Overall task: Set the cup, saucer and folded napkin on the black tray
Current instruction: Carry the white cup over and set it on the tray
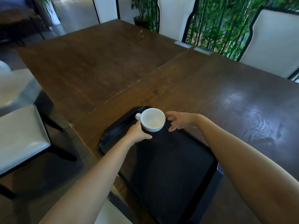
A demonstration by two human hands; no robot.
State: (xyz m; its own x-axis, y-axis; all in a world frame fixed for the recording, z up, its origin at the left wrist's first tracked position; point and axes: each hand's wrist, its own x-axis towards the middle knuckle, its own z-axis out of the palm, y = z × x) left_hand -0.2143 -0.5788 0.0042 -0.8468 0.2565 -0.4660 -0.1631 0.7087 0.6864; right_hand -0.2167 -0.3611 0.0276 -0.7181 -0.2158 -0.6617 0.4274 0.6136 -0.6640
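Note:
An empty white cup (pixel 152 119) sits upright at the far end of the black tray (pixel 169 167), its handle pointing left. My left hand (pixel 138 132) wraps the cup's near left side, thumb along its base. Just right of the cup, my right hand (pixel 178 121) hovers with its fingers spread and curled, holding nothing. No saucer or napkin shows in this view.
The tray lies on a dark wooden table (pixel 113 62) near its front left corner. White chairs (pixel 176 15) stand along the far side, and a grey seat (pixel 21 135) stands to the left. Green bamboo plants (pixel 223 25) fill the background.

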